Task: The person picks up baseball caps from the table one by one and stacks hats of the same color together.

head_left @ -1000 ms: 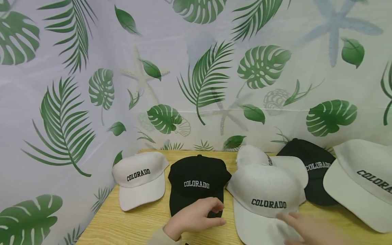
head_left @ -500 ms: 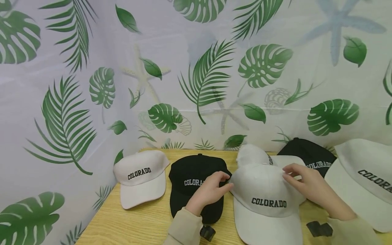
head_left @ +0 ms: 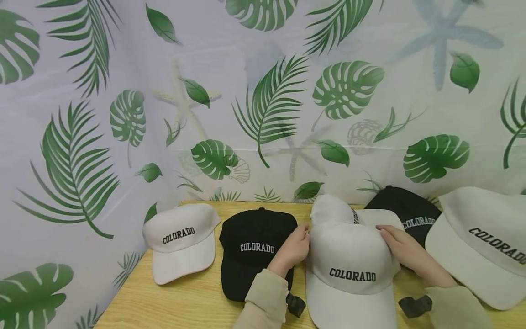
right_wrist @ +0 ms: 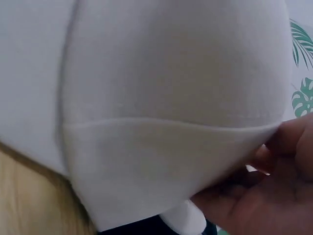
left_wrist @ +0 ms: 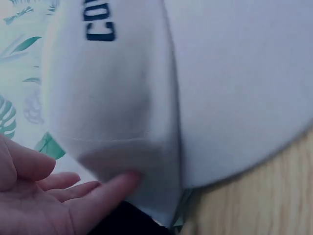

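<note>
Tabletop [head_left: 185, 301] crowded behind front white cap [head_left: 351, 256]

In the head view, the front cap [head_left: 349, 256] runs off the edge at five o'clock and hides most of the rear cap [head_left: 330, 211], at four o'clock, whose lettering [head_left: 355, 216] shows only as a sliver. The edge cap [head_left: 476, 256] is cut off at half past three and covers part of the back black cap [head_left: 398, 208]. In the left wrist view, the letters [left_wrist: 100, 38] are cut at eleven o'clock; the left hand [left_wrist: 46, 196] leaves the frame at eight o'clock, one fingertip [left_wrist: 130, 182] blurred. In the right wrist view, the right hand [right_wrist: 274, 186] has its tips hidden behind the front cap at four o'clock, its hold unclear
</note>
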Tool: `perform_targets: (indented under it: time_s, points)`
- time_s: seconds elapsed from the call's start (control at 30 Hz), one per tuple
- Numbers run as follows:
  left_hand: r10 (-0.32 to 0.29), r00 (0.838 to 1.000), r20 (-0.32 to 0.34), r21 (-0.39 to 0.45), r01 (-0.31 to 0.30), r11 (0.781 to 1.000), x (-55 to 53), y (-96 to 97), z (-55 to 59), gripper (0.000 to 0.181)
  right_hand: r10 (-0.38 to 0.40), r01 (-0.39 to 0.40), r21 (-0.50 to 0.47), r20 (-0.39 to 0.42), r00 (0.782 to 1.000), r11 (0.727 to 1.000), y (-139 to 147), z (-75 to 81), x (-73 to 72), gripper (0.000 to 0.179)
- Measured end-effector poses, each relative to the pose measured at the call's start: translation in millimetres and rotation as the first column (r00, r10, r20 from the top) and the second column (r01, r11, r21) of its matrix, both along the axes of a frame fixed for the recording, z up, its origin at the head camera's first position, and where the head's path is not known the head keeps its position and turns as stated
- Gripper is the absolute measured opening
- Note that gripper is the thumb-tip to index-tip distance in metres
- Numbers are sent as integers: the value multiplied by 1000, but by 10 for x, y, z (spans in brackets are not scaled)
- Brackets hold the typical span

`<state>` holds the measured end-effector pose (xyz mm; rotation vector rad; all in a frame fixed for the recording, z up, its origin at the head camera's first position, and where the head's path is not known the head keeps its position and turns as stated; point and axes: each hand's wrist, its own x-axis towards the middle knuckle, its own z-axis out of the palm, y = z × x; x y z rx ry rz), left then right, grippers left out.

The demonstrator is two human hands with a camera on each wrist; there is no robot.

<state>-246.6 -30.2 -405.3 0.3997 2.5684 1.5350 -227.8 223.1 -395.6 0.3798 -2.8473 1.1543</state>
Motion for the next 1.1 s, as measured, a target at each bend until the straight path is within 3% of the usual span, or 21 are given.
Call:
perform_targets:
  time_s: [0.13,0.3,0.57,0.87,1.0,1.1]
  points:
    - [12,1000,-24,-41,-13,999,-28,41,-18,30,28,-30,-29,-58,998,999,-10,3,-19,38]
    - [-5,999,-52,-31,3,1000,-27,28,20,20,-13,12,-12,-131,991,1000,-35,36,-5,30]
    - [6,999,-51,-105,-12,994,-19,-12,63,19,-56,58,8,-151,987,998,-20,58,4,27]
    - [6,1000,-27,-13,-7,1000,6,-14,44,10,-90,94,22,-147,985,995,-22,69,10,28]
    - [-9,997,-80,-53,5,999,26,-22,66,20,-146,149,9,-160,976,989,25,79,1,33]
    - [-19,991,-129,-101,6,995,68,-26,109,25,-206,209,-9,-204,957,978,84,73,-8,31]
